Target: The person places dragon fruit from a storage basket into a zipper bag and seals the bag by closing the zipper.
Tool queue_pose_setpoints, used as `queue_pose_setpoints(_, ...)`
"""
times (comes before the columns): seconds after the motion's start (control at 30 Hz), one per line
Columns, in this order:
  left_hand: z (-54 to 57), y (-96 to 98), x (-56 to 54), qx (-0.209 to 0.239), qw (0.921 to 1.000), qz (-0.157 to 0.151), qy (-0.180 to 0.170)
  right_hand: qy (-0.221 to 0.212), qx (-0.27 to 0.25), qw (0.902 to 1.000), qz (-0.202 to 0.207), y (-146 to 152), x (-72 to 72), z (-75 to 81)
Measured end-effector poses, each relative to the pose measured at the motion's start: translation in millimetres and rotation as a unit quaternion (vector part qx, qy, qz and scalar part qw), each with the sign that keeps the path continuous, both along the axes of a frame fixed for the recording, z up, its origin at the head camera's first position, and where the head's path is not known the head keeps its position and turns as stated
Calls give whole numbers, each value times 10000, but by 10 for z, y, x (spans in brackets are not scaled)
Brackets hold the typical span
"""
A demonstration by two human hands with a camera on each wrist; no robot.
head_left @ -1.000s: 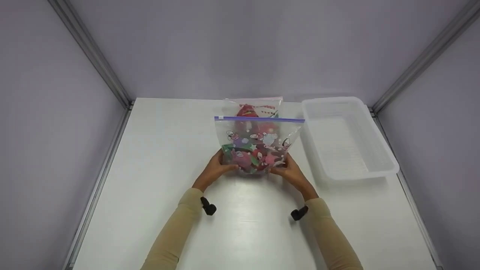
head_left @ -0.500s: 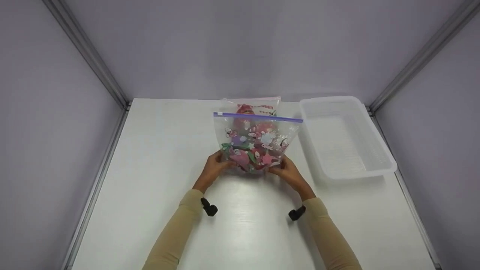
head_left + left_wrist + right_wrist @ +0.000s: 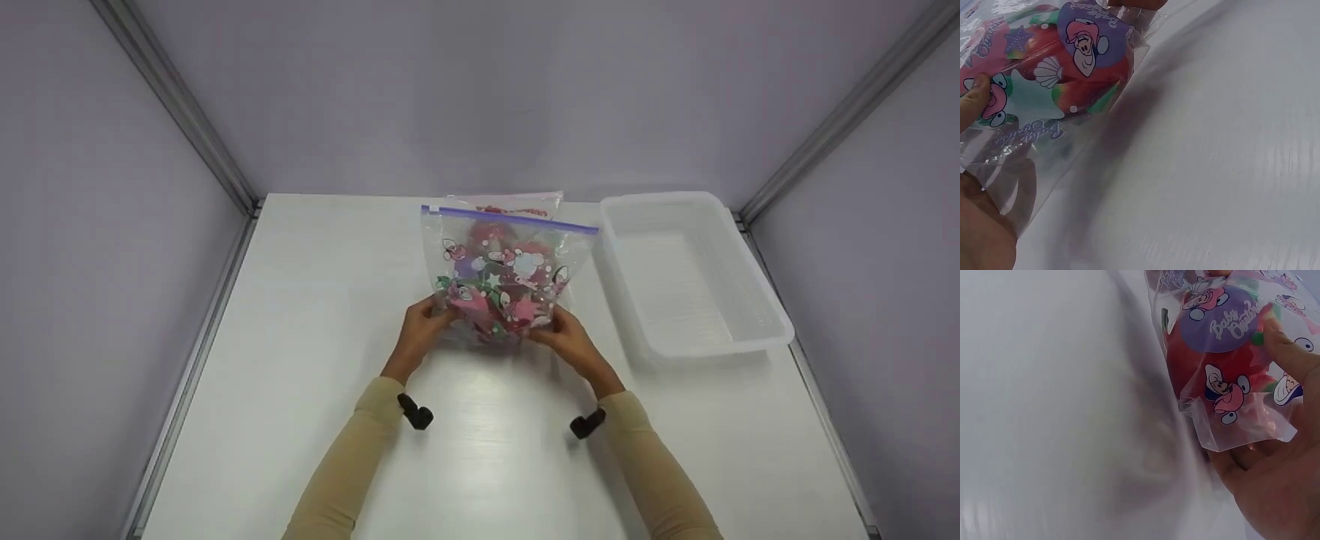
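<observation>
A clear zip bag [image 3: 499, 274] with a purple slider strip, printed with cartoon figures, holds red and green items whose kind the print blurs. My left hand [image 3: 421, 330] grips its lower left corner; the thumb lies on the front in the left wrist view, where the bag [image 3: 1039, 84] hangs over the table. The lower right corner is held by my right hand [image 3: 574, 341], thumb in front and fingers behind the bag [image 3: 1219, 354] in the right wrist view. A second clear bag [image 3: 536, 202] with red print stands just behind, mostly hidden.
A white plastic basket [image 3: 652, 300] sits to the right on the white table [image 3: 315, 300]. Grey-lilac walls [image 3: 480, 90] close off the back and both sides.
Both hands have shifted slightly to the left with the zip bag. Its top strip has risen and tilted, left end higher, covering more of the bag behind.
</observation>
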State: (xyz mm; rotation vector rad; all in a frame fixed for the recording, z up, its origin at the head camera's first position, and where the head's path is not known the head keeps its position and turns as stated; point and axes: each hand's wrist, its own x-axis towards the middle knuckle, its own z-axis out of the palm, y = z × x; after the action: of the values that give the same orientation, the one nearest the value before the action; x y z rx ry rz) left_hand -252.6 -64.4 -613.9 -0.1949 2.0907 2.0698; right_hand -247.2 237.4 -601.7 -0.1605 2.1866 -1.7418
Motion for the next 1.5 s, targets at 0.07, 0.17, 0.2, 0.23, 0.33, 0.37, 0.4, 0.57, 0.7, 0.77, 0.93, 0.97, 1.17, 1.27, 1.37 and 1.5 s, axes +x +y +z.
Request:
queue_pose_setpoints(0.07,13,-5,-13,-12,9999,124,8,25,-78,10000,39,-31,-26,25)
queue_pose_setpoints(0.17,27,-12,-26,8,9996,287,-49,-22,-202,9998,83,-78,-48,71)
queue_pose_setpoints(0.2,32,-15,-28,11,9994,326,-63,-39,-244,9997,85,-92,-54,85)
queue_pose_setpoints(0.23,39,-17,-29,18,9993,366,-62,-72,-305,9995,92,-107,-57,101)
queue_pose_setpoints(0.33,44,-36,-30,46,9986,530,9,-142,-421,9990,96,-153,-60,132)
queue_pose_setpoints(0.37,50,-42,-28,40,9983,582,48,-145,-429,9989,107,-170,-62,137)
queue_pose_setpoints(0.4,56,-50,-29,52,9979,643,93,-150,-442,9988,117,-187,-65,143)
queue_pose_setpoints(0.57,115,-85,-33,118,9949,932,356,-154,-468,9986,201,-279,-75,185)
queue_pose_setpoints(0.7,197,-121,-38,145,9926,1076,541,-168,-434,9986,244,-342,-85,244)
queue_pose_setpoints(0.77,243,-146,-43,133,9917,1145,573,-175,-407,9987,236,-370,-97,273)
queue_pose_setpoints(0.93,331,-235,-83,216,9892,1360,506,-174,-188,9996,111,-456,-149,363)
queue_pose_setpoints(0.97,341,-257,-89,210,9890,1379,482,-172,-118,9997,95,-475,-160,382)
queue_pose_setpoints(1.17,438,-400,-95,133,9938,1089,192,-152,-73,9999,35,-586,-224,450)
queue_pose_setpoints(1.27,485,-485,-92,220,9958,889,78,-55,-85,9999,-4,-636,-247,462)
queue_pose_setpoints(1.37,500,-561,-101,269,9959,858,83,22,-104,9999,8,-686,-269,468)
queue_pose_setpoints(1.5,502,-646,-118,226,9955,911,142,-70,-131,9999,12,-760,-308,472)
